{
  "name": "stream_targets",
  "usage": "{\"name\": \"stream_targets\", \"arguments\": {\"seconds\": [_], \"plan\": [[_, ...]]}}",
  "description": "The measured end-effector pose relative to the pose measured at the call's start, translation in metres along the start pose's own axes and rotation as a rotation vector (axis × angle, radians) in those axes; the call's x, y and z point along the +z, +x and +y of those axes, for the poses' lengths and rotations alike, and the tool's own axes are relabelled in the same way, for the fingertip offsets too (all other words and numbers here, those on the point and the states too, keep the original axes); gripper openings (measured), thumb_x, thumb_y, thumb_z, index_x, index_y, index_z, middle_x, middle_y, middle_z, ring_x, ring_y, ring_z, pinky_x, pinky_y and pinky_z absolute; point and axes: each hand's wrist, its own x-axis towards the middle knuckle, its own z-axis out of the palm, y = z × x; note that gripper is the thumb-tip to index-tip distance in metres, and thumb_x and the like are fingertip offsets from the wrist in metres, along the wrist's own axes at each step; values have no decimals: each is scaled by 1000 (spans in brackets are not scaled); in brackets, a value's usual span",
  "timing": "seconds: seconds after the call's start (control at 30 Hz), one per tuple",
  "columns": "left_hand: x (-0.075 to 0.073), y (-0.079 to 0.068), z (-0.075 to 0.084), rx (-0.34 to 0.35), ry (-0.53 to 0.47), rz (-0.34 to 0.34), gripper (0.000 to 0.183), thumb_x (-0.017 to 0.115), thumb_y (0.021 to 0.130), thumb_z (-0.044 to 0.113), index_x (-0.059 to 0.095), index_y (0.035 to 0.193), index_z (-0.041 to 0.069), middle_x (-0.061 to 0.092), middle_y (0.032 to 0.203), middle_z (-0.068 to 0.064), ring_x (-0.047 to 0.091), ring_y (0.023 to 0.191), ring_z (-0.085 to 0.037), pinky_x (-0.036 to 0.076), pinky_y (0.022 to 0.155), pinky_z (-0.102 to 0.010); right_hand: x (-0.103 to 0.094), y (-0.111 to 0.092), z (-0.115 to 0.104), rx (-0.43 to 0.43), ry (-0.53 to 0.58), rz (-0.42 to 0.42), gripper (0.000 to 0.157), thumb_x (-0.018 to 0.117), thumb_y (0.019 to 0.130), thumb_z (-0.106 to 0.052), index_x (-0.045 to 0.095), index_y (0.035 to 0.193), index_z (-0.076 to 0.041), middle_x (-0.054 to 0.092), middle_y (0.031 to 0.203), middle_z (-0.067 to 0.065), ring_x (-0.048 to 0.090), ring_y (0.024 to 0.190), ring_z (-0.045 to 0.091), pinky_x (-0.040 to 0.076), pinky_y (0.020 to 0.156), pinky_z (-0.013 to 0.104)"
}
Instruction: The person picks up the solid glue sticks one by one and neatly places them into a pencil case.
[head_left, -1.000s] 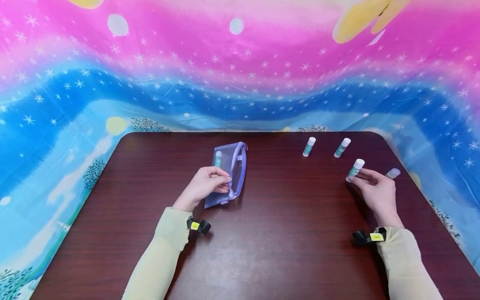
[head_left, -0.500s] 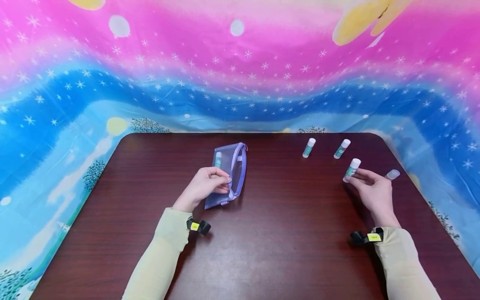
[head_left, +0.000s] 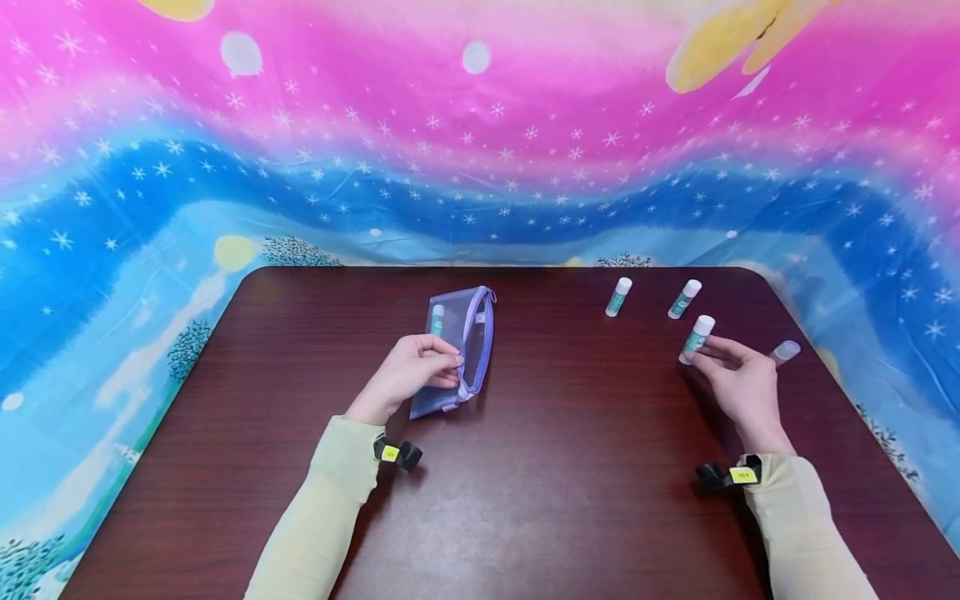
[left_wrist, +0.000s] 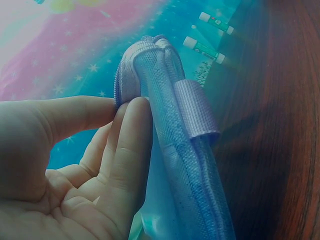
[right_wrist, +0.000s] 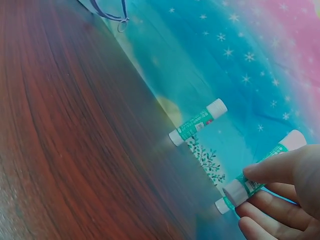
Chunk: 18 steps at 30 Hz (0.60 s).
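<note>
A purple mesh zipper pouch (head_left: 477, 342) stands on its side on the table, its zipped mouth spread toward the right. My left hand (head_left: 405, 372) pinches the near rim of that mouth between thumb and fingers, as the left wrist view of the pouch (left_wrist: 170, 140) also shows. Through the mesh, one glue stick (head_left: 437, 320) is visible inside. On the right, my right hand (head_left: 742, 385) grips a green and white glue stick (head_left: 697, 340) between thumb and fingers, white cap up and slightly tilted. In the right wrist view this glue stick (right_wrist: 240, 192) partly covers another one behind it.
Two glue sticks, one (head_left: 618, 297) and another (head_left: 685, 300), stand upright near the table's back right. Beside my right hand is a whitish cylinder (head_left: 785, 350), partly hidden. The brown table (head_left: 525, 500) ends at a patterned cloth backdrop (head_left: 480, 183).
My right hand has moved slightly left with the glue stick in its grip. The left hand and the pouch have stayed in place.
</note>
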Motion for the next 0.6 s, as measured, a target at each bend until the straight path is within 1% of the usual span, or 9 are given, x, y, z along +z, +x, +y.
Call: {"name": "stream_targets", "arguments": {"seconds": [0.17,0.3,0.4,0.6], "plan": [[0,0,0,-2,7,1,20,63,87,0,60,102,-12,67,86,-20,65,75,-31,55,76,-43,3,-1,-1,-5,-5,1,48,74,81,-29,62,120,-3,69,93,-1,62,79,-5,48,67,9],[0,0,0,-3,11,1,20,63,87,1,60,102,-12,67,86,-20,66,75,-30,55,76,-42,5,-1,-3,-13,-14,4,48,74,81,-30,63,120,-5,70,94,0,61,80,-5,47,67,8],[0,0,0,-3,10,2,20,63,87,0,60,102,-12,67,86,-20,66,74,-29,55,76,-42,6,-1,-5,-11,-13,2,48,74,81,-31,63,119,-4,70,95,2,62,80,-4,47,67,8],[0,-1,1,-9,16,4,20,64,87,1,60,102,-12,66,87,-21,66,74,-29,55,76,-42,7,-1,-4,6,-29,-1,48,75,79,-34,65,118,-8,70,95,2,62,79,-4,47,66,8]]}}
